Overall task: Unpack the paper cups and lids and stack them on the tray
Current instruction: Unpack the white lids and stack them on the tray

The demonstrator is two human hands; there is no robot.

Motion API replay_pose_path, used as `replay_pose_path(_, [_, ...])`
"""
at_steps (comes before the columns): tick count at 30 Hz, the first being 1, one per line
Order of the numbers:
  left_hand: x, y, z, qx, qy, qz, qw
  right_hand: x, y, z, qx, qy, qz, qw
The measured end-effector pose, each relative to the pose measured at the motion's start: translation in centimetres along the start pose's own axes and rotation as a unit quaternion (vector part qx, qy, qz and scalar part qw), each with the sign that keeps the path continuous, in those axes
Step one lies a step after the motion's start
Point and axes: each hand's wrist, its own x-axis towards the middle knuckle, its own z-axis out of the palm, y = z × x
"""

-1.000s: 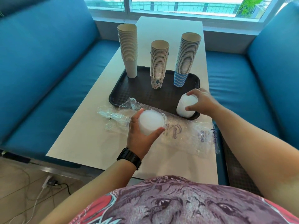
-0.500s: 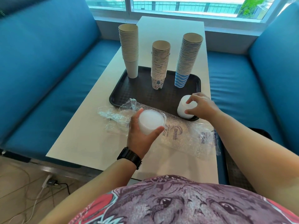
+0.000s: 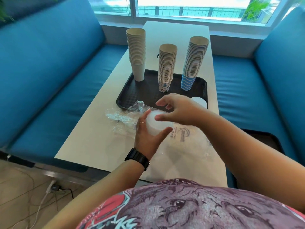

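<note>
Three tall stacks of paper cups stand on the black tray: a plain one at the left, a patterned one in the middle and a blue-striped one at the right. A short stack of white lids sits at the tray's front right corner. My left hand grips a second stack of white lids above the table. My right hand hovers over that stack with spread fingers, its thumb touching the top.
Crumpled clear plastic packaging lies on the white table in front of the tray and under my arms. Blue sofas flank the table on both sides. Another dark tray lies on the right sofa seat.
My right hand let go of the lid stack on the tray and moved left to the stack in my left hand. My left hand barely moved.
</note>
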Motion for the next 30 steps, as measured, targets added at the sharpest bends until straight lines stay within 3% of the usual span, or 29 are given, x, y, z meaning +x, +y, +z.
replay_pose_path(7, [-0.6, -0.2, -0.2, -0.029, 0.010, 0.000, 1.000, -0.2, -2.1, 1.8, -0.072, -0.056, 0.013, 0.996])
replay_pose_path(19, [-1.2, -0.3, -0.9, -0.005, 0.001, 0.013, 1.000, -0.5, -2.5, 1.5, -0.039, -0.043, 0.015, 0.998])
replay_pose_path(25, [-1.4, -0.1, -1.0, -0.028, 0.011, 0.003, 1.000, -1.0, -2.2, 0.2, 0.080, -0.005, -0.004, 0.997])
replay_pose_path(30, [-1.2, 0.0, -1.0, -0.016, 0.012, 0.012, 1.000, -1.4, -1.0, 0.5, 0.259, 0.032, -0.032, 0.965])
